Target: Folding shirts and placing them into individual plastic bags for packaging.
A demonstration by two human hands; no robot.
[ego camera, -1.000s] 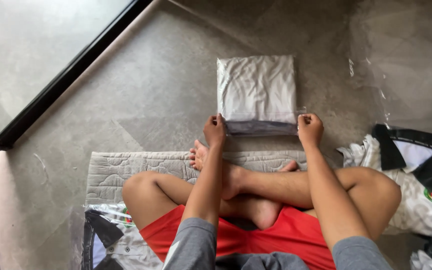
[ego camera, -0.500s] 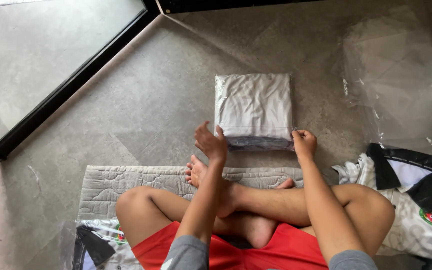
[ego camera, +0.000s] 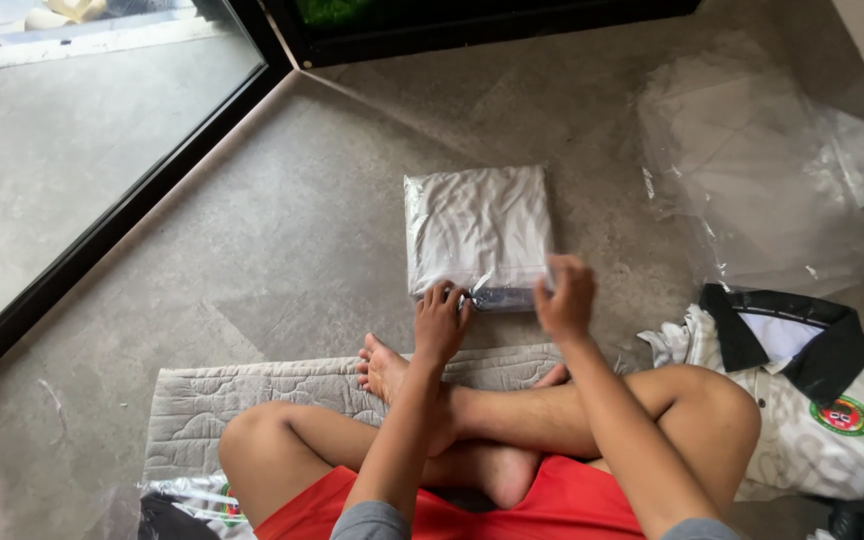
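Head view: hands at packet edge.

Packed shirt on floor before mat, loose shirt right, plastic sheet behind

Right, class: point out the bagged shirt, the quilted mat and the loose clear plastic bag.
bagged shirt (ego camera: 477, 225), head view, middle of its top face
quilted mat (ego camera: 252, 400), head view, bare left part
loose clear plastic bag (ego camera: 752, 170), head view, its middle
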